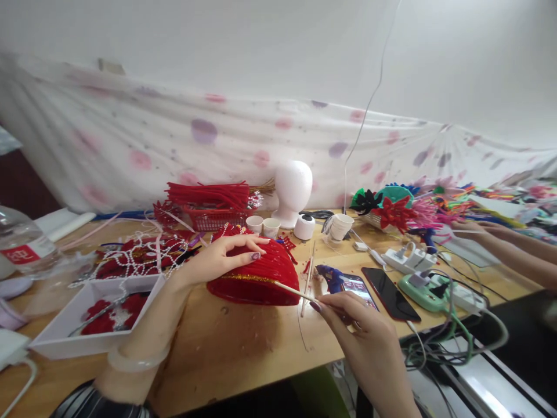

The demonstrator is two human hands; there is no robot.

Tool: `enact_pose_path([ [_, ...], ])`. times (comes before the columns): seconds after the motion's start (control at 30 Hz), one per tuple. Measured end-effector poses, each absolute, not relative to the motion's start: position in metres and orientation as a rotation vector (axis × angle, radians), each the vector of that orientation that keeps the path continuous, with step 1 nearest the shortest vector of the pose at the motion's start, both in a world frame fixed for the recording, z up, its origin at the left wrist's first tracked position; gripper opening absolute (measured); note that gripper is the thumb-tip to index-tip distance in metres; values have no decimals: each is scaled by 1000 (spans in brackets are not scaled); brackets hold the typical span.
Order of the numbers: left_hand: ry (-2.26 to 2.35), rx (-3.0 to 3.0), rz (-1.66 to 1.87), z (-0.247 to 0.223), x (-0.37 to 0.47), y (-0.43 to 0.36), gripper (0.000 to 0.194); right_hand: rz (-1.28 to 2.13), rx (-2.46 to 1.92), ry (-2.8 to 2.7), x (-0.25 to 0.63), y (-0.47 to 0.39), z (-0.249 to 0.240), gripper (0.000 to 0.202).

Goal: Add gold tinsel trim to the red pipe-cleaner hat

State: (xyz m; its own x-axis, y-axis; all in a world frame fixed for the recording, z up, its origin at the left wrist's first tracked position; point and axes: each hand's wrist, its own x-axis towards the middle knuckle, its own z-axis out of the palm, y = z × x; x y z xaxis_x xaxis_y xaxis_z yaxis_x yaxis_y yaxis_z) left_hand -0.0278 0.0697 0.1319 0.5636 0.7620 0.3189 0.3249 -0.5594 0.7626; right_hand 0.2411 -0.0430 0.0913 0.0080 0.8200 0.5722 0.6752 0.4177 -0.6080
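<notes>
A red, ribbed, rounded piece (270, 264) with a gold glittery band lies on its side on the wooden table (209, 354). My left hand (230, 253) rests on top of it, fingers apart and pressing on the red surface. In my right hand (352, 316) is a thin pale stick (300, 291), pinched between the fingers. The stick's far tip touches the gold band near the piece's lower edge. Behind the red piece stand paper cups (271, 227) and a white foam head (293, 191).
At left is a white box (65, 343) with red flowers, beside bead strings and a bottle (26, 244). At right are a blue glue gun (331, 278), phones (390, 293), power strips and tangled cables. Another person's hands (500, 235) work at the far right.
</notes>
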Motion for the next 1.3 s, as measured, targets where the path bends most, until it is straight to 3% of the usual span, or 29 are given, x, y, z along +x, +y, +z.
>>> enact_pose_path([
  [0.47,778,2145,776,134,-26,89,21,189,-1361,-1896,250,-33,96,27],
  [1.3,858,2238,763,133,-27,85,28,55,-1365,-1919,245,-38,111,20],
])
